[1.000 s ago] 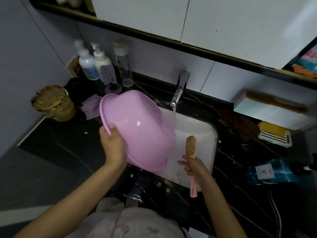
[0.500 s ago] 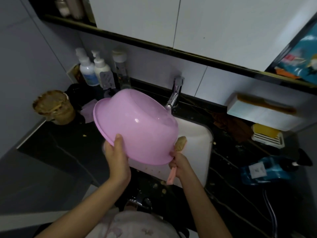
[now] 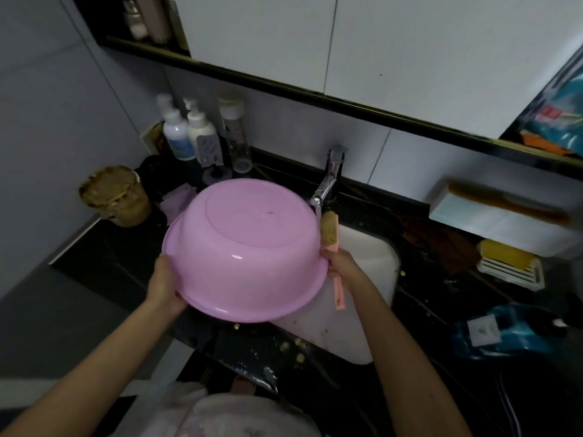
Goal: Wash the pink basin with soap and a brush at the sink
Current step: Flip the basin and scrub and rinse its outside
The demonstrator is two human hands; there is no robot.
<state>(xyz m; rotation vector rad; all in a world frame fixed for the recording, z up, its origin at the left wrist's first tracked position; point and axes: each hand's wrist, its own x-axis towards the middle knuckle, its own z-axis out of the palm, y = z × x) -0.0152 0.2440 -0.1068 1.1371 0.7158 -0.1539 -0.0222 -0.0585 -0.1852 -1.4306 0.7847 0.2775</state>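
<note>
Fingers of left hand [image 3: 164,285] hidden under basin [image 3: 249,247] rim, gripping it; basin upturned between hands, over sink [image 3: 372,263]; right hand [image 3: 342,263] clutches brush [image 3: 329,228].

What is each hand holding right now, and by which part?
Left hand grips the pink basin by its left rim. Right hand holds the brush by its pink handle, bristle head up, beside the basin's right rim.
</note>
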